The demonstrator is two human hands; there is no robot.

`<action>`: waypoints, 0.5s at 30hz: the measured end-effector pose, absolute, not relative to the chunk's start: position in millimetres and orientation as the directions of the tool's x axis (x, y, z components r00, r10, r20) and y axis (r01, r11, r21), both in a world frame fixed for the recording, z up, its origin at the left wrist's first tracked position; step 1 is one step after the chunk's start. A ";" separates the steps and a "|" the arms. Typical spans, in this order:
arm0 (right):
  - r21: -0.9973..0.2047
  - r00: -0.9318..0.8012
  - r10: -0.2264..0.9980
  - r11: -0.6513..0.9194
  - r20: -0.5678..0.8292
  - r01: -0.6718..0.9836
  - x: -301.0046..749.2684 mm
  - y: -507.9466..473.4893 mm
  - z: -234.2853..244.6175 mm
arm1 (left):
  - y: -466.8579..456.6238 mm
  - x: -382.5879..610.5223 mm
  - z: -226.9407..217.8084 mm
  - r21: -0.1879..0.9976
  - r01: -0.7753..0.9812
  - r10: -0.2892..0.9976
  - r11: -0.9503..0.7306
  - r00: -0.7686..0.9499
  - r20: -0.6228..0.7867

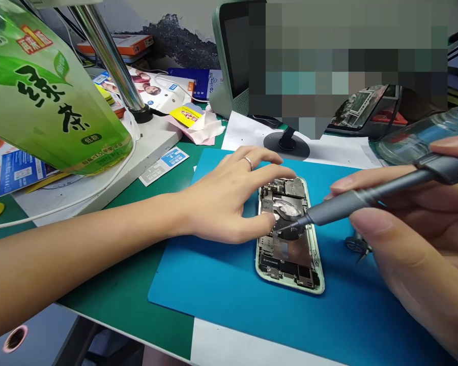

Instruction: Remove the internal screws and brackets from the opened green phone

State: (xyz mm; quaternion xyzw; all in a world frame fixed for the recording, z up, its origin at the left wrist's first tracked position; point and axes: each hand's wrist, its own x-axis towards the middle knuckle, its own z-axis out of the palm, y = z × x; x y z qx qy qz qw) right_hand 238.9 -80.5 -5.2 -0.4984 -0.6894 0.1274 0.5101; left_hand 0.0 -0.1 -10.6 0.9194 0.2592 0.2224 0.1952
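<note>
An opened smartphone (295, 249), its inner boards and pale green frame exposed, lies on a blue mat (213, 274). My left hand (236, 195), with a ring on one finger, reaches over its upper left side. The thumb tip overlaps the phone's left inner edge and the index fingertip is at its top edge; the other fingers are spread apart. My right hand (412, 244) is closed around a grey pen-shaped screwdriver (336, 208). Its thin tip slants down to the dark round area mid-phone; whether it touches I cannot tell.
A small metal part (356, 245) lies on the mat, partly behind my right hand. A green tea bottle (57, 96) stands at left by a metal post (110, 56) on a white base (152, 142). A screen device (231, 61) and a glass jar (416, 137) are behind.
</note>
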 end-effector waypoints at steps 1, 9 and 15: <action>-0.682 -0.013 0.826 0.474 0.564 0.557 238.5 -80.6 -5.3 | 0.8 -0.6 -11.1 0.466 0.377 0.545 -0.800 0.782 0.303; -0.578 -0.284 0.771 0.622 0.570 0.528 234.9 -79.9 -2.4 | 5.7 -2.8 -15.1 0.405 0.339 0.473 -0.849 0.830 0.297; -0.587 -0.276 0.793 0.593 0.543 0.550 231.6 -81.6 -3.7 | 5.9 -2.8 -16.8 0.383 0.341 0.470 -0.858 0.822 0.320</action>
